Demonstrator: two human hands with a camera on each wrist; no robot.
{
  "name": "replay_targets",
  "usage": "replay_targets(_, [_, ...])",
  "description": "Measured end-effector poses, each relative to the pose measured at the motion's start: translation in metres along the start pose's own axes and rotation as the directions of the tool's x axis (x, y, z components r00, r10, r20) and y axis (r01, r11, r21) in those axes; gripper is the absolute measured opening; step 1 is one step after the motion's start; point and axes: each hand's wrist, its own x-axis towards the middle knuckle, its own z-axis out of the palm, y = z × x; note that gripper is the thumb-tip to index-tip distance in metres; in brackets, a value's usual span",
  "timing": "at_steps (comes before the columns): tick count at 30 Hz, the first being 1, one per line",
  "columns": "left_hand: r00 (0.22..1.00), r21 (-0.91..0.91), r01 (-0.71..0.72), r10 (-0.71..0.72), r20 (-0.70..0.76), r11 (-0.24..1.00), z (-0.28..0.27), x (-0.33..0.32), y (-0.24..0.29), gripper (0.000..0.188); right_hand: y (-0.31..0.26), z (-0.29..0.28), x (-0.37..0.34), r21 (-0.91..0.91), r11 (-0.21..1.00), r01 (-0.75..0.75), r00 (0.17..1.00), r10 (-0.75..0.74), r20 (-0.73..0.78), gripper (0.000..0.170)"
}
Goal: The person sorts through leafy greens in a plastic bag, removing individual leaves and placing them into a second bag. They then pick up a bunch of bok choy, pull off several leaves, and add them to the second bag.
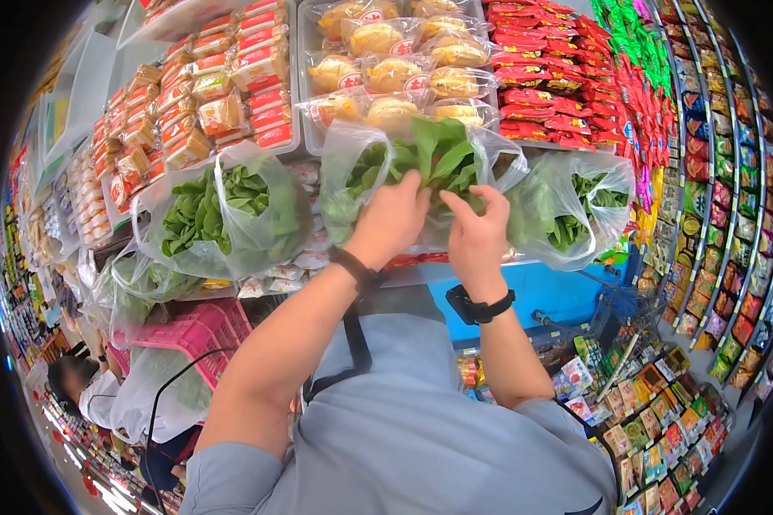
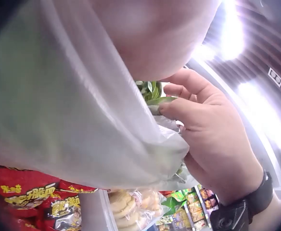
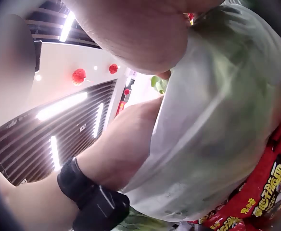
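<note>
A clear plastic bag (image 1: 339,202) of leafy greens (image 1: 445,154) stands open in front of me, with broad leaves rising from its mouth. My left hand (image 1: 393,219) reaches into the bag and grips the greens at the base of the upright leaves, its fingertips partly hidden among them. From the right, my right hand (image 1: 478,232) comes in with bent fingers; in the left wrist view its thumb and fingers pinch a leaf (image 2: 162,101). The bag's milky side (image 3: 212,120) covers much of the right wrist view and hides the left hand's fingers.
Bagged greens stand to the left (image 1: 219,206) and right (image 1: 571,210). Behind are trays of wrapped buns (image 1: 374,39), packaged breads (image 1: 210,86) and red snack packets (image 1: 545,77). A pink crate (image 1: 197,330) stands at lower left, near another person (image 1: 99,390). Snack shelves line the right.
</note>
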Motion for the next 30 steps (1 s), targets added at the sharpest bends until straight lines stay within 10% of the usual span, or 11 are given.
replay_targets(9, [0.998, -0.344, -0.048, 0.028, -0.063, 0.938, 0.004, -0.011, -0.021, 0.028, -0.007, 0.007, 0.008, -0.087, 0.996, -0.014, 0.997, 0.021, 0.080, 0.023])
replay_targets(27, [0.999, -0.343, 0.033, -0.019, 0.046, 0.939, -0.004, -0.024, -0.025, 0.022, 0.002, 0.016, 0.004, 0.170, 0.951, -0.258, 0.963, 0.238, 0.131, 0.021])
replay_targets(30, [0.982, -0.171, -0.189, 0.190, -0.010, 0.967, -0.006, -0.031, -0.023, 0.021, 0.003, 0.016, 0.002, 0.187, 0.948, -0.260, 0.962, 0.236, 0.138, 0.019])
